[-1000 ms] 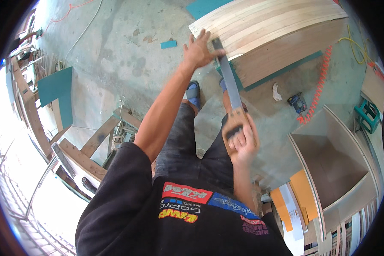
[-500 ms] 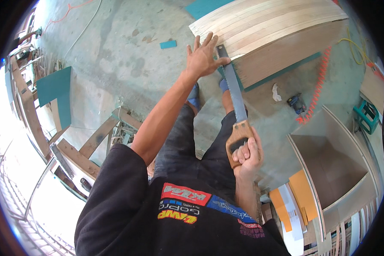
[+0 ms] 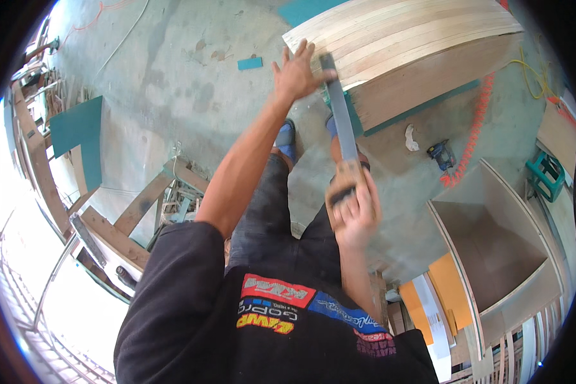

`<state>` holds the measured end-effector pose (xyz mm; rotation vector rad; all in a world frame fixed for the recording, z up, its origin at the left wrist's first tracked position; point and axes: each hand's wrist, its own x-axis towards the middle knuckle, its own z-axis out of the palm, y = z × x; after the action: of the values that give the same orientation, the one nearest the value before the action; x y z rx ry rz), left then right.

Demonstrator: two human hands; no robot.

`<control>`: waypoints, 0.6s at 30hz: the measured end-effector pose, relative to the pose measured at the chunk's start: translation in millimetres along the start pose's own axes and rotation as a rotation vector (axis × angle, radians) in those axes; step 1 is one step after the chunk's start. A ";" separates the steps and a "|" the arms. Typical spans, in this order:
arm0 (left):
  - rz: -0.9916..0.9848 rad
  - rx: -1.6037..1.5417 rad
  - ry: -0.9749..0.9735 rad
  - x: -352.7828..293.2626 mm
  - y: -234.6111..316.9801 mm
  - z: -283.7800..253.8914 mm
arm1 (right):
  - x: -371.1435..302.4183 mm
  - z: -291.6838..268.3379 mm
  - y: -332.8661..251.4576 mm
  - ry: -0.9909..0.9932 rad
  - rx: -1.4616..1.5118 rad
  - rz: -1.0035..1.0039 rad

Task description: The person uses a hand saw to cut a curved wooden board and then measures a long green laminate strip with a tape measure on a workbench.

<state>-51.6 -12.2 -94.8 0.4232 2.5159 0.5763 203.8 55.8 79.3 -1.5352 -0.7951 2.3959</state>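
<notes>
While the right hand [image 3: 358, 216] wraps firmly round the wooden handle [image 3: 347, 173], the handsaw [image 3: 344, 121] slants up to the slatted wooden piece [image 3: 397, 41], where the left hand [image 3: 294, 78] spreads wide, thumb overlapping the blade, contact unclear!

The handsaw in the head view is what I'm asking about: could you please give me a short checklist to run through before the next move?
1. Right hand wrapped around the handle of the handsaw: ok.
2. Left hand clear of the blade: not ok, the thumb is right by its far end.
3. Left hand bearing on the slatted wood: cannot tell.
4. Blade seated in the wood: cannot tell, motion blur.
5. Coiled red hose away from the blade: ok, off to the right.
</notes>
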 end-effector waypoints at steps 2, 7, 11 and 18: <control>-0.073 0.006 0.002 26.0 -9.3 -6.5 | 22.0 20.4 12.7 0.009 -0.044 -0.009; -0.076 -0.066 -0.005 9.9 -1.1 -2.2 | 6.6 13.9 4.3 0.020 0.003 -0.009; -0.003 0.038 -0.074 -22.7 18.5 -3.3 | -30.0 -14.7 -6.2 0.004 0.001 -0.033; -0.078 -0.010 -0.015 20.6 -1.9 -7.3 | 11.5 20.1 20.3 0.024 0.009 -0.027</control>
<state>-72.8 -7.8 -98.6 0.3227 2.5020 0.5532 183.5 37.0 66.0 -1.5360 -0.7938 2.3545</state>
